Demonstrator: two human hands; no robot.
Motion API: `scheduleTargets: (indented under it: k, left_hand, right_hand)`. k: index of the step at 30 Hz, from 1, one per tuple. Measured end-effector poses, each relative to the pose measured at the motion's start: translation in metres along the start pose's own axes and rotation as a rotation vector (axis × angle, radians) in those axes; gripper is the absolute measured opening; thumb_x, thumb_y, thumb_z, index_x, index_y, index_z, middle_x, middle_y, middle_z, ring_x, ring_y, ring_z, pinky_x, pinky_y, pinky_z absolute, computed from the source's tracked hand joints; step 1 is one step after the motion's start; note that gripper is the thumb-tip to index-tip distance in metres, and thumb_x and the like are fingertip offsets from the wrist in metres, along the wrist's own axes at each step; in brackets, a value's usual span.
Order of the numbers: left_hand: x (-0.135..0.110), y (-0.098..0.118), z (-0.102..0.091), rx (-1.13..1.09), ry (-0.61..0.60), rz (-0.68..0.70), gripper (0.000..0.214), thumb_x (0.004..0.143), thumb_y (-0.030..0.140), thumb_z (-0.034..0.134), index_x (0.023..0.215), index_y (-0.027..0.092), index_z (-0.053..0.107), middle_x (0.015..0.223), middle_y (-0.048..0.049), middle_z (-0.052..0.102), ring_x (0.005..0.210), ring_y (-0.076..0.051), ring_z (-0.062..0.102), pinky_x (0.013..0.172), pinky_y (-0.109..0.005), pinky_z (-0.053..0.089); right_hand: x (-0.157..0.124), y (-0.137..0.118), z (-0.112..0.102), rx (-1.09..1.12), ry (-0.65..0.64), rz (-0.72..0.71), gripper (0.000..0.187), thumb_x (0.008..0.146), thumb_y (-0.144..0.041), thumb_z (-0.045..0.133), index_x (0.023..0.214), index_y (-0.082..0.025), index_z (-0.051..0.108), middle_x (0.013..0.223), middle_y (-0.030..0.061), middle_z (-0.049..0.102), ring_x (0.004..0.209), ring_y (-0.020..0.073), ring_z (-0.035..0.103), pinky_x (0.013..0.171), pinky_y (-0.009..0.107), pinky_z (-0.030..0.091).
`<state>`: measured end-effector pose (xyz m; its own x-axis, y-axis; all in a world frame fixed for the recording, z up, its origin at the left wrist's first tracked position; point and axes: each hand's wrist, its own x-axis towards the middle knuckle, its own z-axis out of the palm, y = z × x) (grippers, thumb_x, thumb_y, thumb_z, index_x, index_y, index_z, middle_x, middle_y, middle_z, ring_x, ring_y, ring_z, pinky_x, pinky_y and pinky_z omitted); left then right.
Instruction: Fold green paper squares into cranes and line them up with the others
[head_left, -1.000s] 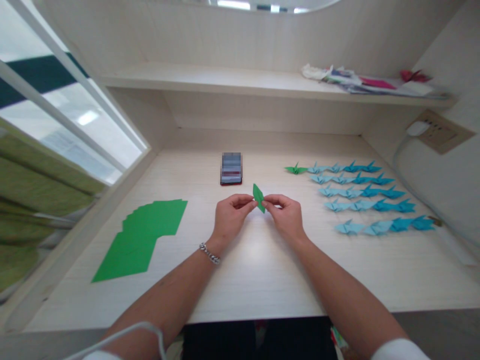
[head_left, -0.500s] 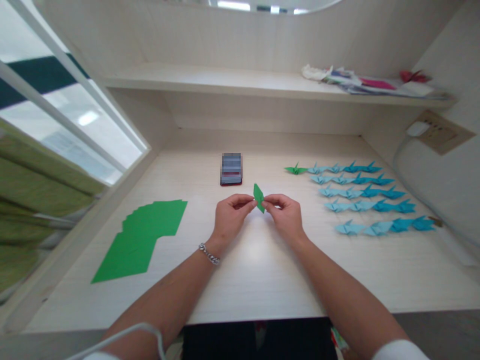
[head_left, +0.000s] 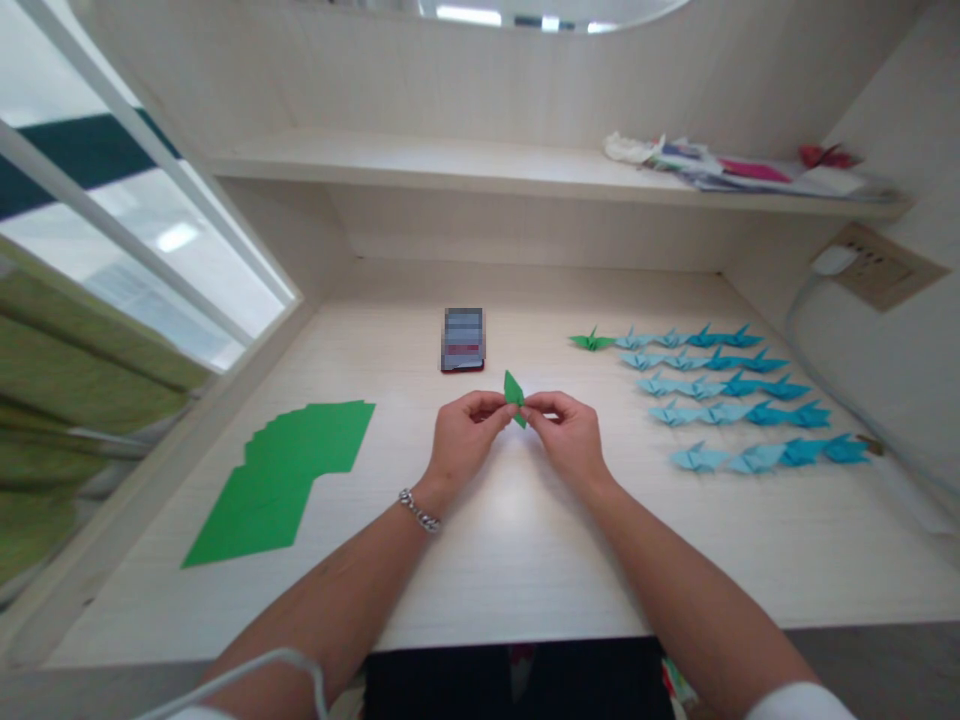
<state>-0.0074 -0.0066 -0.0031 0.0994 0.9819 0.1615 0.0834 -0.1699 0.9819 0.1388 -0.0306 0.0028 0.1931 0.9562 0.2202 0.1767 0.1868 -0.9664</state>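
Note:
A small folded green paper piece [head_left: 514,391] is held just above the desk between both hands. My left hand [head_left: 465,440], with a metal bracelet on its wrist, pinches the paper's left side. My right hand [head_left: 566,435] pinches its right side, fingers curled. The paper's upper tip points away from me; its lower part is hidden by my fingertips.
A fanned stack of green paper sheets [head_left: 281,475] lies at the left. A phone [head_left: 463,339] lies behind my hands. One green paper crane [head_left: 592,340] and several rows of blue paper cranes [head_left: 731,395] stand at the right. A shelf [head_left: 480,165] above holds papers [head_left: 739,168].
My fingertips have closed in closer around the green paper, and less of it shows than before. The hands have stayed in about the same place.

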Motion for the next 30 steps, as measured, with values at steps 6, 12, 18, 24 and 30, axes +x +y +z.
scheduleTargets:
  k: [6, 12, 18, 24, 30]
  left_hand:
    - [-0.0003, 0.0002, 0.0006, 0.070, 0.005, 0.048, 0.023, 0.072, 0.033, 0.069, 0.085, 0.015, 0.069, 0.080, -0.0059, 0.070, 0.070, -0.016, 0.064, 0.066, -0.028, 0.052]
    - [-0.0028, 0.0057, 0.0021, 0.128, 0.012, 0.072, 0.021, 0.074, 0.035, 0.068, 0.085, 0.017, 0.069, 0.081, -0.0048, 0.071, 0.070, -0.016, 0.064, 0.065, -0.028, 0.053]
    - [-0.0037, 0.0070, 0.0024, 0.163, 0.008, 0.101, 0.021, 0.075, 0.036, 0.067, 0.085, 0.018, 0.070, 0.083, -0.0048, 0.071, 0.074, -0.017, 0.065, 0.066, -0.028, 0.053]
    - [-0.0038, 0.0071, 0.0018, 0.215, 0.005, 0.106, 0.019, 0.079, 0.034, 0.062, 0.087, 0.018, 0.069, 0.083, -0.0047, 0.071, 0.073, -0.016, 0.065, 0.067, -0.028, 0.053]
    - [-0.0037, 0.0070, 0.0013, 0.242, -0.013, 0.122, 0.018, 0.080, 0.031, 0.061, 0.089, 0.018, 0.069, 0.086, -0.0045, 0.071, 0.075, -0.016, 0.065, 0.069, -0.029, 0.053]
  right_hand:
    - [0.0015, -0.0021, 0.0000, -0.031, 0.040, -0.004, 0.017, 0.074, -0.031, 0.065, 0.082, -0.018, 0.072, 0.082, 0.0048, 0.072, 0.077, 0.0193, 0.066, 0.074, 0.031, 0.052]
    - [0.0012, -0.0013, -0.0009, -0.050, 0.060, 0.012, 0.016, 0.073, -0.029, 0.065, 0.081, -0.018, 0.072, 0.081, 0.0050, 0.072, 0.076, 0.0190, 0.066, 0.073, 0.030, 0.052]
    - [0.0031, 0.0009, -0.0027, -0.078, 0.054, -0.014, 0.016, 0.072, -0.030, 0.066, 0.080, -0.018, 0.072, 0.083, 0.0057, 0.070, 0.076, 0.0186, 0.065, 0.069, 0.029, 0.052]
    - [0.0021, 0.0015, -0.0012, -0.087, 0.026, 0.034, 0.018, 0.071, -0.033, 0.067, 0.077, -0.016, 0.070, 0.076, 0.0054, 0.070, 0.069, 0.0183, 0.064, 0.065, 0.030, 0.051]
    - [0.0008, 0.0003, -0.0002, -0.079, 0.007, 0.014, 0.016, 0.073, -0.030, 0.064, 0.078, -0.017, 0.070, 0.075, 0.0049, 0.071, 0.067, 0.0175, 0.064, 0.064, 0.028, 0.051]
